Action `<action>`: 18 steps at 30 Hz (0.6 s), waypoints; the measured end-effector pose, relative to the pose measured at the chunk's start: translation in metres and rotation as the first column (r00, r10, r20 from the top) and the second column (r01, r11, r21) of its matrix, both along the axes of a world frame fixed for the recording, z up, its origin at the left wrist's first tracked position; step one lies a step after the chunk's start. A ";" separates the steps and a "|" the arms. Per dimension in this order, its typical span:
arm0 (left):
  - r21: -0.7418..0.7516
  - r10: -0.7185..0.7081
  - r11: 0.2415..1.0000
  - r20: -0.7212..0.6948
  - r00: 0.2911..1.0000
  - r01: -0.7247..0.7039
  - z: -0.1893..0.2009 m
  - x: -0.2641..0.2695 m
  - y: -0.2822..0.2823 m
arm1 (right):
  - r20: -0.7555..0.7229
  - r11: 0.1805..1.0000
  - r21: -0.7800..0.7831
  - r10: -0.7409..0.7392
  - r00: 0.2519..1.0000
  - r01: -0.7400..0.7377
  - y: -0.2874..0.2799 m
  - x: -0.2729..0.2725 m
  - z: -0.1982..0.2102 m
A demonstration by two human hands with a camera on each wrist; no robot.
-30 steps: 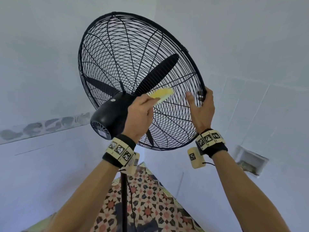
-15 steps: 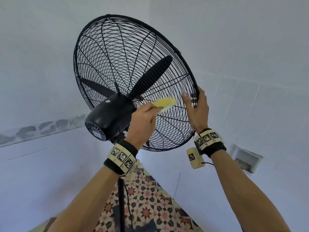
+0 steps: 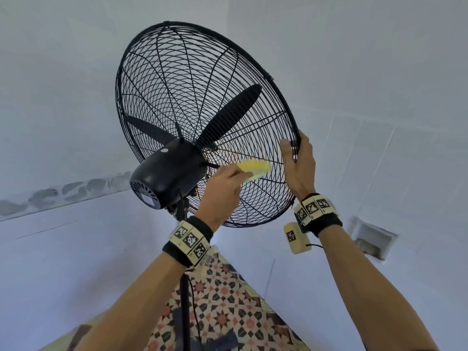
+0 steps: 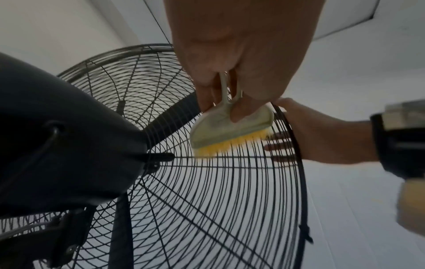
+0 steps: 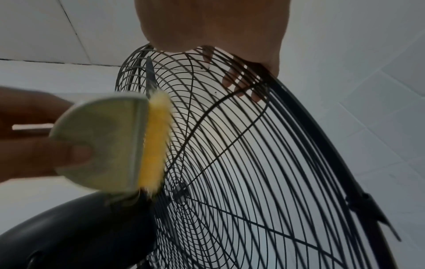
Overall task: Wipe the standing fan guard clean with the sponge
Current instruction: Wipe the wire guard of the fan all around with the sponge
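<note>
Compared with a second ago, your sponge (image 3: pixel 254 167) has slid outward along the wires, away from the motor housing (image 3: pixel 167 173) and closer to the rim where your right hand (image 3: pixel 298 165) is. It lies flat on the back face of the fan guard (image 3: pixel 202 72), to the lower right of the hub, yellow side on the wires. Your left hand (image 3: pixel 222 191) pinches its pale backing, fingers curled on it; the left wrist view shows a thin loop passing between them. Your right hand clamps the guard's rim, thumb on the back side and fingers (image 5: pixel 230 80) wrapped to the front, seen through the wires. Behind the mesh, two dark blades (image 3: pixel 228 117) are visible. Below, the pole (image 3: pixel 184 300) goes down to a patterned tile floor (image 3: pixel 228 312), with pale walls (image 3: pixel 63 249) around.
</note>
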State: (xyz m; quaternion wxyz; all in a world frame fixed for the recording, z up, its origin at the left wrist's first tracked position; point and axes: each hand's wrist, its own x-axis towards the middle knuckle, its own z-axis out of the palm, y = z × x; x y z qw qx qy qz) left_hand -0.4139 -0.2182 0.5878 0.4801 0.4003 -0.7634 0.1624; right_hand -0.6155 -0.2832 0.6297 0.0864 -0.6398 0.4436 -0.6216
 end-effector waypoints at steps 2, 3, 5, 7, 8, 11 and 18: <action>0.039 0.004 0.999 0.102 0.995 -0.008 -0.002 -0.003 0.005 | 0.000 1.000 0.011 0.026 1.000 -0.026 0.001 -0.005 0.001; 0.028 0.012 0.999 0.105 0.994 -0.015 0.005 -0.001 0.009 | 0.006 0.999 0.009 0.039 0.999 -0.039 0.000 -0.007 0.002; -0.042 0.025 0.999 0.000 1.000 -0.025 0.028 0.007 0.013 | 0.012 0.999 0.004 0.051 0.999 -0.051 -0.001 -0.009 0.001; -0.155 0.022 0.987 -0.124 0.992 -0.042 0.049 0.015 0.015 | 0.024 0.998 0.015 0.058 0.998 -0.058 -0.001 -0.009 -0.002; -0.178 0.025 0.983 -0.150 0.988 -0.052 0.053 0.015 0.015 | 0.030 0.998 0.026 0.060 0.998 -0.061 -0.001 -0.008 -0.003; -0.109 0.031 0.993 -0.134 0.990 -0.046 0.030 0.000 0.011 | 0.018 0.998 0.028 0.062 0.998 -0.062 0.004 -0.008 -0.001; -0.046 0.012 0.999 -0.146 0.989 -0.019 0.013 -0.016 0.025 | -0.024 0.998 0.028 0.059 0.998 -0.058 0.008 -0.009 0.000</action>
